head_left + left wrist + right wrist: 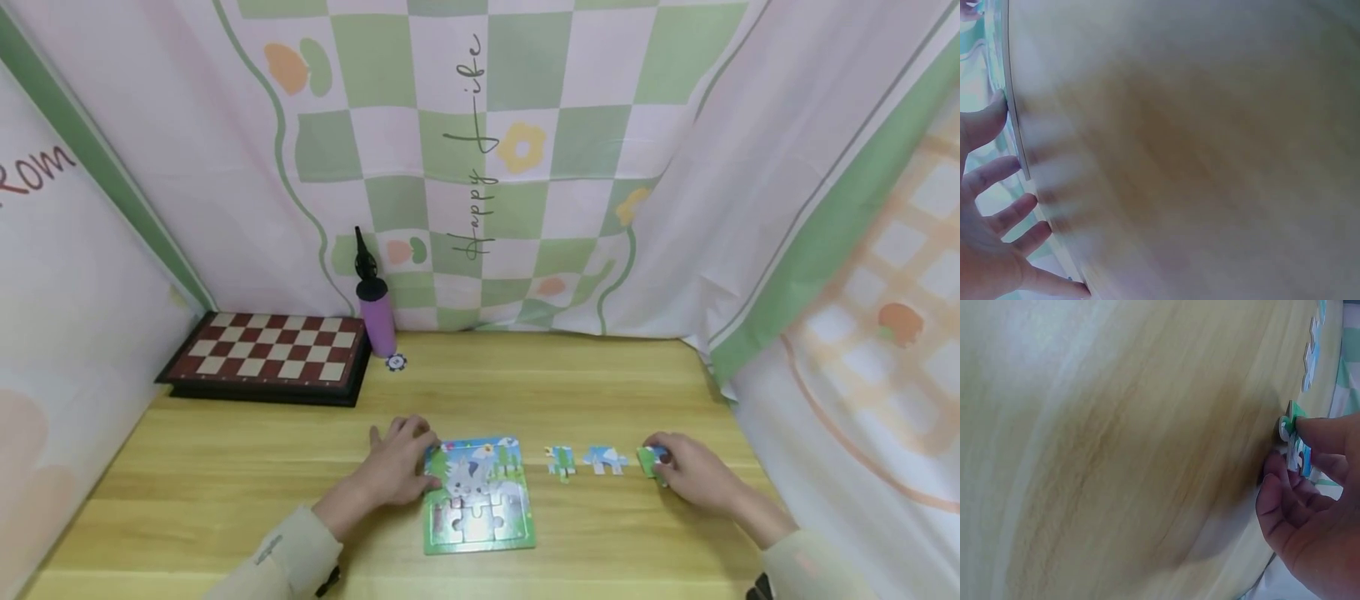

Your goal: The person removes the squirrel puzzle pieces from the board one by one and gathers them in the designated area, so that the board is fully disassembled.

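A jigsaw puzzle board point(480, 547) with a green and blue border lies on the table, showing a grey animal and a gap in its lower middle. My left hand point(397, 467) rests at its left side; the left wrist view shows spread fingers, with the thumb point(988, 122) against the board's edge. Off to the right, my right hand point(697, 471) pinches a green and blue puzzle piece point(647, 461) between thumb and fingers. From the right wrist, that piece appears tilted up on edge. Two loose puzzle pieces point(561, 462) point(605, 459) lie between the board and this hand.
At the back left sits a folding checkerboard box point(273, 350). Beside it stand a purple hand pump point(378, 321) with a black nozzle and a small poker chip point(396, 362). Patterned curtains point(517, 208) enclose the wooden table point(600, 383) at the back and sides.
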